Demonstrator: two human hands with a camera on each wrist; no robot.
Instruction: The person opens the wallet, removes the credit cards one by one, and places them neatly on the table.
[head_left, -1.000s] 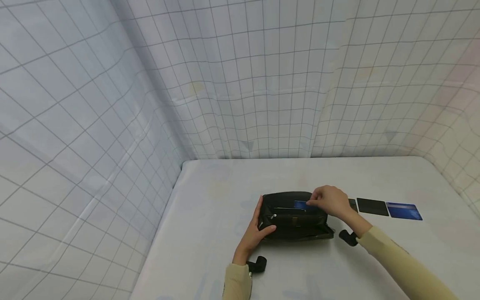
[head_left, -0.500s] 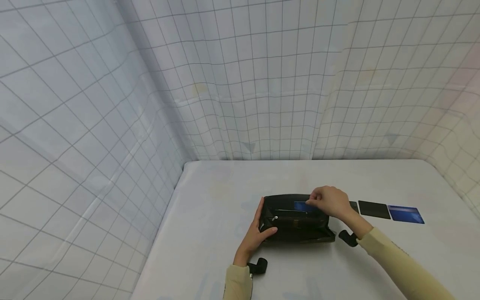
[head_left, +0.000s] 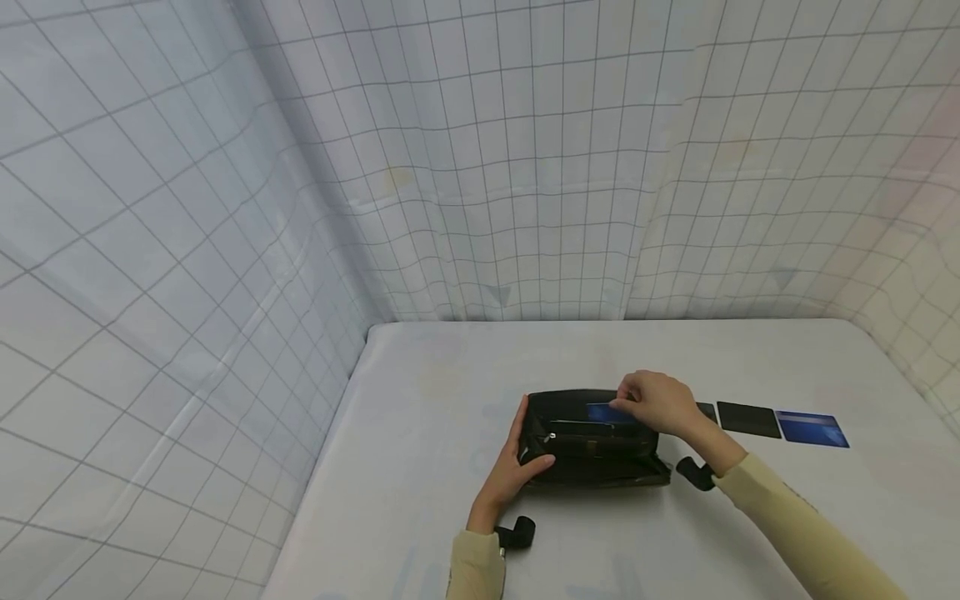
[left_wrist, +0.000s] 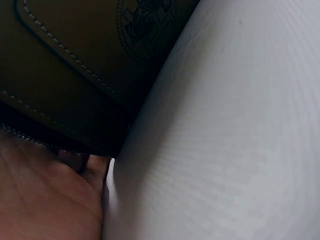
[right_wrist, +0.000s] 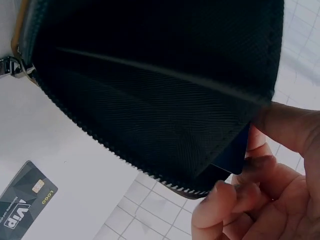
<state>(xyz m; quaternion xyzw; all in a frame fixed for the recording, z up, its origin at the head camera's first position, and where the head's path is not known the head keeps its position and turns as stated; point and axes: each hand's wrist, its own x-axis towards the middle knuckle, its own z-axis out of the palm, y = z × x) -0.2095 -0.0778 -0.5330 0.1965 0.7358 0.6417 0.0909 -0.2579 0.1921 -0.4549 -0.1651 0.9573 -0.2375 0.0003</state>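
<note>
A black zip wallet (head_left: 558, 408) lies unzipped and spread open on the white table. My left hand (head_left: 504, 477) grips its left end, thumb on the near side and fingers along the far side. A stitched outer face with a round embossed emblem (left_wrist: 147, 27) shows in the left wrist view. At the wallet's right part, my right hand (head_left: 662, 407) pinches a blue card (head_left: 599, 413) between thumb and fingers. Seen from the right wrist, the card's dark blue corner (right_wrist: 235, 154) sticks out beyond the wallet's inner divider (right_wrist: 165, 107); the rest is hidden behind it.
To the right lie a black card (head_left: 748, 419) and another blue card (head_left: 813, 429) in a row. A dark grey card (right_wrist: 27, 200) marked "Vip" lies there too, partly covered by the right hand in the head view. Gridded white curtains (head_left: 510, 208) enclose the table (head_left: 420, 400).
The head view has shifted slightly. My right hand and the pinched card have moved a tiny bit left over the wallet. The left hand keeps its grip.
</note>
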